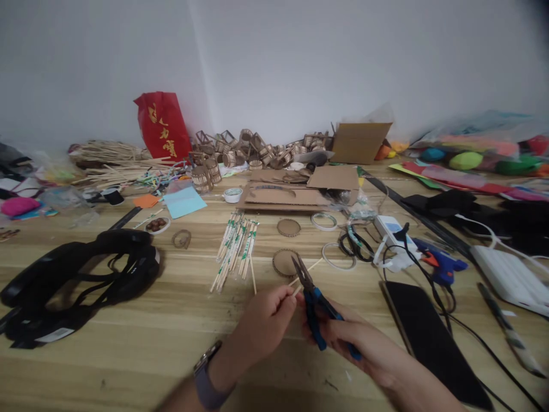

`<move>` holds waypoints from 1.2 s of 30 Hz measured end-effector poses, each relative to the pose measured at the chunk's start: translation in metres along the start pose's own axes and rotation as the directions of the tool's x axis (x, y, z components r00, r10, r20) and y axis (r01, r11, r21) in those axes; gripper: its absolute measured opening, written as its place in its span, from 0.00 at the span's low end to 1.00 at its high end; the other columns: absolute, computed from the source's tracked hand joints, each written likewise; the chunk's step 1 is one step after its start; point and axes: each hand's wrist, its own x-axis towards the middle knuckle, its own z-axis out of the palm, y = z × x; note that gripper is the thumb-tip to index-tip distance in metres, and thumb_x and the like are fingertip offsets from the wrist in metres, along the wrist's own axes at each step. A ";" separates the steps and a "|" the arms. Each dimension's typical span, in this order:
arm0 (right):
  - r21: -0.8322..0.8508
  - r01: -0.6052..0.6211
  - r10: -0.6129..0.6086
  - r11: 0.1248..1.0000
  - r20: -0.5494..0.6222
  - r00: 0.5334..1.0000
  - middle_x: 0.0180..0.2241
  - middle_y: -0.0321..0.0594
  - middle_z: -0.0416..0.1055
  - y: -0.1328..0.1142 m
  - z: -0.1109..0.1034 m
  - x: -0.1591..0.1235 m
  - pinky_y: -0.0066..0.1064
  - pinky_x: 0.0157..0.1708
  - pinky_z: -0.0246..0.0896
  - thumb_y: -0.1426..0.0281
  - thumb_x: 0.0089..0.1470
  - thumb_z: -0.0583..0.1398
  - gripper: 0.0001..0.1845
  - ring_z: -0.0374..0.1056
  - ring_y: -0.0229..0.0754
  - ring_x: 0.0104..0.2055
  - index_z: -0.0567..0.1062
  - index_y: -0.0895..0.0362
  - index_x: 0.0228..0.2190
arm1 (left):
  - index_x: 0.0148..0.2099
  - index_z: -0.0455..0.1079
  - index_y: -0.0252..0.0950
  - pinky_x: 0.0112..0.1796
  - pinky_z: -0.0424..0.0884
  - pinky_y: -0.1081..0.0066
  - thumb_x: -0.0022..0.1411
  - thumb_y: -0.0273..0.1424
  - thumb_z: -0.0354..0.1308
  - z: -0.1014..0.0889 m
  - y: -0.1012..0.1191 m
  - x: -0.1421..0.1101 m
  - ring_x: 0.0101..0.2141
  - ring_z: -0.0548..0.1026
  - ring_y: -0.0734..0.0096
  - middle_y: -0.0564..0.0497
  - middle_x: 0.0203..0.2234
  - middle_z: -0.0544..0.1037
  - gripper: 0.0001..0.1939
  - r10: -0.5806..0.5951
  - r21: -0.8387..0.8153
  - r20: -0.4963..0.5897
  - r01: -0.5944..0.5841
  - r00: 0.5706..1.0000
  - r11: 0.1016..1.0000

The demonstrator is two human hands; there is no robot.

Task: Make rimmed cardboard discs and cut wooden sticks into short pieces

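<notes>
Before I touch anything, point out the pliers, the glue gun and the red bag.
Pliers [313, 320]: head view, on a blue handle.
Glue gun [445, 265]: head view, on the blue body.
Red bag [163, 125]: head view, on the front, amid the gold lettering.

Craft workshop, pliers [314, 320], glue gun [445, 266], cardboard [274, 197], wooden sticks [234, 252]

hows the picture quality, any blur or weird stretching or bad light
Head view: muted light, with a pale streak up the wall; head view: the white box by the right edge looks stretched; head view: the far heap of small crafts is soft, the pliers clearer.
</notes>
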 end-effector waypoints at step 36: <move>-0.268 0.081 -0.054 0.960 0.106 0.993 0.38 0.36 0.71 0.004 -0.009 -0.003 0.36 0.46 0.52 0.75 0.34 0.58 0.36 0.61 0.47 0.43 0.72 0.52 0.50 | 0.26 0.62 0.36 0.27 0.53 0.73 0.63 0.35 0.44 -0.004 -0.005 0.004 0.25 0.63 0.73 0.56 0.20 0.64 0.15 0.015 0.161 0.002 -0.015 1.000 0.987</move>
